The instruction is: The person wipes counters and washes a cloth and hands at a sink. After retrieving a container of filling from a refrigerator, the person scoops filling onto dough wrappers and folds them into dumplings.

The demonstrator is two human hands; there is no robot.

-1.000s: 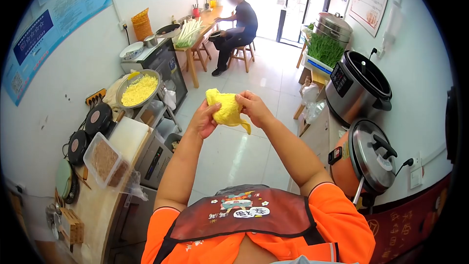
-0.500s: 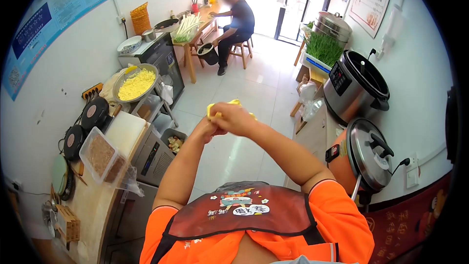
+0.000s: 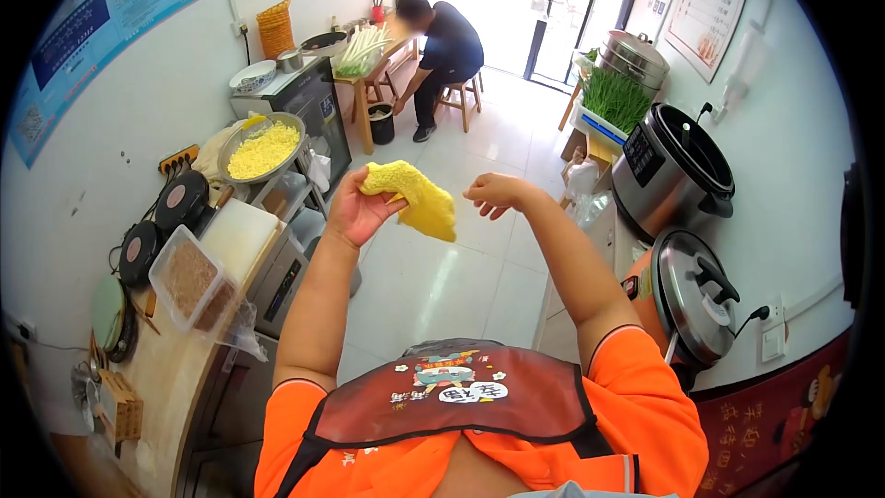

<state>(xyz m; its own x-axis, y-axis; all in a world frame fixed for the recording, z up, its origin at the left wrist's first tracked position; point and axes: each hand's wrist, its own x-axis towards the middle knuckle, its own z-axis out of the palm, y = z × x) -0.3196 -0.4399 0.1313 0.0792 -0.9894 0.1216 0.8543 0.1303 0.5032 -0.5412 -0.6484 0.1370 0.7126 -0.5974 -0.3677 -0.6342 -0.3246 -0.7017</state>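
A yellow cloth [image 3: 419, 201] hangs in the air over the floor, pinched at its left end by my left hand [image 3: 361, 210]. Its right end dangles free. To the right of the cloth, apart from it, is my right hand [image 3: 498, 194], with its fingers loosely bent and apart and nothing in them.
On the left stand a bowl of yellow crumbled food [image 3: 265, 151], a white board [image 3: 240, 238] and a plastic tub [image 3: 189, 281]. Two cookers [image 3: 673, 161] [image 3: 691, 300] are at the right. Ahead, a seated person [image 3: 452, 41] leans towards a black bucket [image 3: 381, 124].
My hands, together half a second ago, have moved apart. The right one has let go of the cloth, which now hangs spread from the left. The seated person has bent lower, and the bucket is on the floor.
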